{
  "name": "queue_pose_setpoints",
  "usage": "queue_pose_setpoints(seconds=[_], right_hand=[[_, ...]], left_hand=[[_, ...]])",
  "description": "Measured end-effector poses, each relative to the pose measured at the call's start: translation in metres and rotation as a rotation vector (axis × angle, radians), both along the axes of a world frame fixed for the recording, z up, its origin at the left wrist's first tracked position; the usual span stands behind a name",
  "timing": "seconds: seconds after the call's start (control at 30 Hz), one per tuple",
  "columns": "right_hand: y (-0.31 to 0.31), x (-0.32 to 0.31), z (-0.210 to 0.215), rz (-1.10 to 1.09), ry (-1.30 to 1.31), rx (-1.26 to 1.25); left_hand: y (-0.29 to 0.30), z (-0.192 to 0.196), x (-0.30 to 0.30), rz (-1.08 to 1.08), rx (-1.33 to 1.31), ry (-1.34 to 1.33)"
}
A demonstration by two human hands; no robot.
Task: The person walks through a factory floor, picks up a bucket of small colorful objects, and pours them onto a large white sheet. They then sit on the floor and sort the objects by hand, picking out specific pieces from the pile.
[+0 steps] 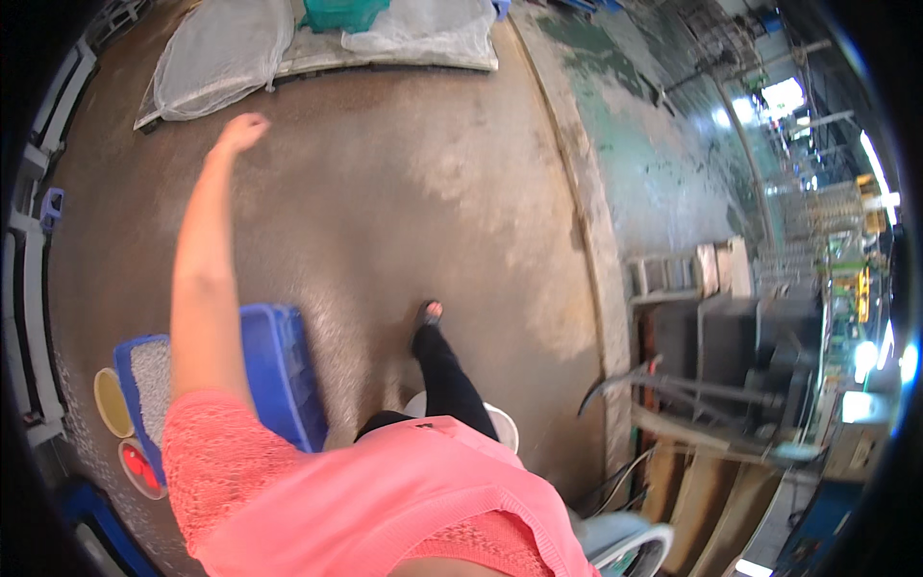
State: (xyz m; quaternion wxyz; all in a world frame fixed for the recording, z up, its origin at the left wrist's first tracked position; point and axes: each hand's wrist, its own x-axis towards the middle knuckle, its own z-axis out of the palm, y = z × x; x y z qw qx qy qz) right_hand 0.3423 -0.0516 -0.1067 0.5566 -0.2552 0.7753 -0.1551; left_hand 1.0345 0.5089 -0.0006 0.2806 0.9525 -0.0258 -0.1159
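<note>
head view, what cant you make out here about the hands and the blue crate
- Right hand: not in the head view at all; the pink top fills the lower frame.
- Left hand: raised, curled and motion-blurred, so whether it holds anything cannot be told.
- Blue crate: the left arm and pink sleeve cover its middle, so only part of its grey contents shows.
- Two round dishes: at the dark fisheye rim, contents too small to name.

The left arm is raised and extended nearly straight up and forward from the shoulder, bare from the short coral-pink sleeve to the wrist. The left hand (242,130) is closed into a loose fist, fingers curled in, holding nothing visible and touching nothing. The right arm and right hand are out of view; one leg in dark trousers steps forward below the torso.
</note>
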Motion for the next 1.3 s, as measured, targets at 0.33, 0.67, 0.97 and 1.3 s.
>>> queue_pose_setpoints(seconds=[0.33,0.67,0.97,1.3], right_hand=[[-0.142,0.337,0.017,0.215,0.073,0.025],[-0.2,0.674,0.021,0.619,0.111,0.126],[-0.181,0.99,0.098,1.327,0.033,-0.032],[-0.175,1.32,0.181,2.115,-0.176,0.021]], left_hand=[[0.108,-0.111,0.028,0.737,0.309,0.673],[0.03,-0.046,0.174,0.813,0.375,0.272],[-0.366,-0.131,0.329,0.153,-0.298,0.75],[-0.512,-0.125,0.54,0.778,-0.68,0.268]])
